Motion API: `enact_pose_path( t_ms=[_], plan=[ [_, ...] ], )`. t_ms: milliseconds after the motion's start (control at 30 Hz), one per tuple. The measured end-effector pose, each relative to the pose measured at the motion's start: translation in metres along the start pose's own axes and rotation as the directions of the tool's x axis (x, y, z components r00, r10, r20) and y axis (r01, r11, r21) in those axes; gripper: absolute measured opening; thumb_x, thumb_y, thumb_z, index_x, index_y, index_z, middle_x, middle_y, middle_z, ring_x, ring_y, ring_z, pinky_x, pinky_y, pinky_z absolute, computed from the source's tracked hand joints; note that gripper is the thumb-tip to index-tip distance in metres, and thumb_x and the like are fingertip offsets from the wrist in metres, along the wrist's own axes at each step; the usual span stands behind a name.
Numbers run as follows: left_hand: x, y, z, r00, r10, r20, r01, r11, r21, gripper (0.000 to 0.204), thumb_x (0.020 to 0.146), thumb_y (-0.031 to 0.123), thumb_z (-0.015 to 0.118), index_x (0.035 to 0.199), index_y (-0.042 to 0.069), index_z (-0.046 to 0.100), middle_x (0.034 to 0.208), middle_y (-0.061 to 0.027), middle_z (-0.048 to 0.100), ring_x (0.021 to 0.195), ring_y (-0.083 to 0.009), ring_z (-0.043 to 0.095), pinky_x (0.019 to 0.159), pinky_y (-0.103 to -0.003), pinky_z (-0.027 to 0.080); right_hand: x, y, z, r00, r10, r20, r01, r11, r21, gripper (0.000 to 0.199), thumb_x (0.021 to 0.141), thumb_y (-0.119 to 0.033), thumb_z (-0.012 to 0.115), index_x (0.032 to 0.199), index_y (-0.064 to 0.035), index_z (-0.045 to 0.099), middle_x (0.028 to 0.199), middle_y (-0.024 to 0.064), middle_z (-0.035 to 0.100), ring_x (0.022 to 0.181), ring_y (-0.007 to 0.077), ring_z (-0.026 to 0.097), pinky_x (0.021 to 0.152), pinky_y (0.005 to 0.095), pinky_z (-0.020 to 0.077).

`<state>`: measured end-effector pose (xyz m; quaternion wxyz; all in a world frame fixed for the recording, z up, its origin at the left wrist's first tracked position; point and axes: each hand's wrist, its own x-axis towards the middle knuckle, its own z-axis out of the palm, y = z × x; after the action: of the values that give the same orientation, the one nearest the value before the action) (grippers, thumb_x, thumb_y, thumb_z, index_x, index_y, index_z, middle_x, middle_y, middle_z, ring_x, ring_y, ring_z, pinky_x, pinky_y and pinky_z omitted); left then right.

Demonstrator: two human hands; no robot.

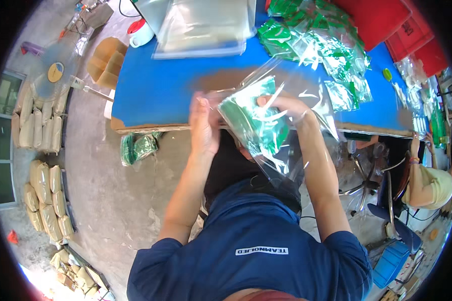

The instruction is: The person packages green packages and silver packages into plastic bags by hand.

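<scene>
My right hand (285, 106) grips a green-and-clear packet (256, 118), thumb on top, above the table's front edge. A large clear plastic bag (314, 95) lies around the packet and over my right wrist; the hand seems to be inside it. My left hand (204, 125) is raised beside the bag's left edge, its fingers smeared by motion, so I cannot make out whether they touch the plastic. On the table beyond, a heap of similar green packets (331, 47) spreads to the right. A stack of flat clear bags (201, 30) lies at the back.
The blue tabletop (155, 90) has a worn front edge. Red bins (404, 35) stand at the back right, a white-and-red mug (140, 34) at the back left. Green packets (138, 146) sit below the table's left front. A fan (55, 72) stands left; another person (429, 185) sits right.
</scene>
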<state>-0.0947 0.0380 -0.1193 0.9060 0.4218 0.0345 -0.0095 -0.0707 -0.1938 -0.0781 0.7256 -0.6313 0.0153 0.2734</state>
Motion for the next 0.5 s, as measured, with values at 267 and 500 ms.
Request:
enact_pose_path(
  t_ms=[267, 500],
  plan=[
    [-0.012, 0.000, 0.018, 0.923, -0.382, 0.057, 0.384, 0.921, -0.057, 0.086, 0.087, 0.072, 0.051, 0.142, 0.006, 0.044, 0.140, -0.0108, 0.052, 0.127, -0.0259, 0.051, 0.108, -0.043, 0.042, 0.021, 0.005, 0.023, 0.978, 0.086, 0.190, -0.089, 0.996, 0.006, 0.065, 0.086, -0.041, 0.072, 0.131, 0.0017, 0.055, 0.119, 0.0111, 0.065, 0.105, 0.0195, 0.064, 0.089, 0.0322, 0.0521],
    [0.010, -0.006, 0.015, 0.890, -0.447, 0.096, 0.454, 0.887, -0.084, 0.080, 0.090, 0.068, 0.050, 0.143, 0.009, 0.046, 0.141, -0.0109, 0.053, 0.127, -0.0278, 0.052, 0.107, -0.045, 0.043, 0.028, 0.029, 0.006, 0.965, 0.129, 0.230, -0.251, 0.719, 0.649, 0.071, 0.094, -0.069, 0.043, 0.122, -0.0059, 0.062, 0.107, 0.0122, 0.070, 0.087, 0.0231, 0.068, 0.079, 0.0372, 0.0561]
  ],
)
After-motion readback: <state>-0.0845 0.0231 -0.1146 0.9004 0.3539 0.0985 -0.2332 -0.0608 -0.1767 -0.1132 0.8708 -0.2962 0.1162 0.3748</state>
